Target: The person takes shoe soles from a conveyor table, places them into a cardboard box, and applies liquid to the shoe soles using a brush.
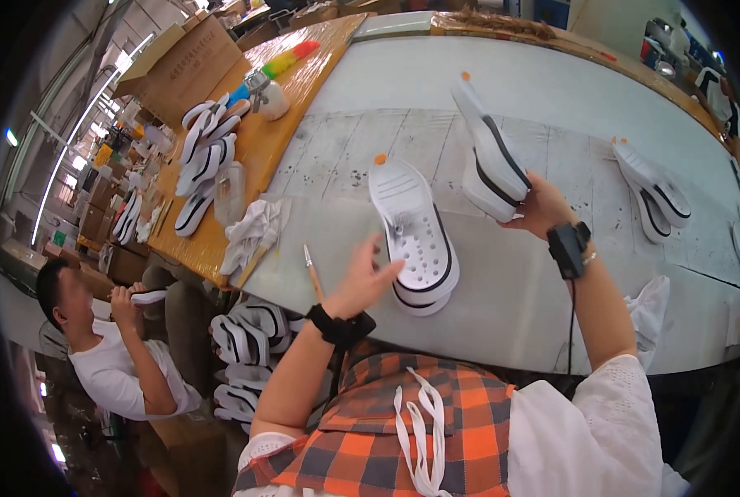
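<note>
My right hand (545,207) grips the near end of a pair of white shoe soles (492,153) with a black stripe along the side, lifted and tilted over the table. A second stacked pair of white soles (419,236), the upper one dotted with holes at the near end, lies in front of me with an orange tab at its far end. Beside its left edge is my left hand (366,277), fingers spread and holding nothing; whether a fingertip touches the sole I cannot tell. A thin wooden-handled tool (313,272) lies just left of that hand.
At the right lies another pair of soles (653,189). A white cloth (255,230) and a brush (254,263) sit at the left edge. The wooden table (299,99) carries piled soles (207,161), a metal-topped bottle (268,95) and a cardboard box (186,66). A person (121,356) sits at left.
</note>
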A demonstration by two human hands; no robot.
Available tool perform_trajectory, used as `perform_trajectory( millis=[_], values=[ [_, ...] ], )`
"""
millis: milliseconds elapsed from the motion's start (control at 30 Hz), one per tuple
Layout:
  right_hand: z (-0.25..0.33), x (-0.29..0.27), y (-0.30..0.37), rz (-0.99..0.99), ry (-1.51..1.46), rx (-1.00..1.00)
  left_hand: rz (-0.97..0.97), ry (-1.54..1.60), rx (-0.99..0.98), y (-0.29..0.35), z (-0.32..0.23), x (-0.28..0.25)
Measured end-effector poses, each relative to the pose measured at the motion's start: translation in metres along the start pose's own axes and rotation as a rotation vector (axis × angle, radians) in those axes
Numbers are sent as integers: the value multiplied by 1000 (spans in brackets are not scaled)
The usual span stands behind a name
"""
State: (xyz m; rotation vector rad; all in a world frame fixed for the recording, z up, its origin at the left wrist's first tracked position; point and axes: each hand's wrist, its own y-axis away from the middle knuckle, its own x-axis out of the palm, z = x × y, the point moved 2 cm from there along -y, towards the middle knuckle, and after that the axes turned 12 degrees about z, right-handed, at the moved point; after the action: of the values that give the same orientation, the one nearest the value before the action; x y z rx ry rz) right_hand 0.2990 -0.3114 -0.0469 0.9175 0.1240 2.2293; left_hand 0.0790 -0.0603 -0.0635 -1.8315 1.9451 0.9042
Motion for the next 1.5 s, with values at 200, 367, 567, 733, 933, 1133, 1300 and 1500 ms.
perform_trajectory(
  millis=[200,367,567,733,933,1133,1300,1500],
  values=[
    [-17,82,55,318,101,13,-53,1359,-121,0,-45,-47],
    [-62,79,26,201,320,10,162,1276,68,-14,-65,-45],
    [-95,82,-3,261,111,297,215,1606,120,-17,-47,-56],
    [-106,83,-16,227,3,276,259,1563,175,-6,-43,-65],
    [-88,103,0,395,-165,132,455,1766,236,14,-40,-69],
    [-63,115,23,523,-309,-74,340,1637,286,22,-13,-66],
    [-72,106,39,450,21,-431,316,1521,364,28,-6,-56],
    [-92,101,70,450,212,-533,388,1513,280,47,23,-21]
  ],
)
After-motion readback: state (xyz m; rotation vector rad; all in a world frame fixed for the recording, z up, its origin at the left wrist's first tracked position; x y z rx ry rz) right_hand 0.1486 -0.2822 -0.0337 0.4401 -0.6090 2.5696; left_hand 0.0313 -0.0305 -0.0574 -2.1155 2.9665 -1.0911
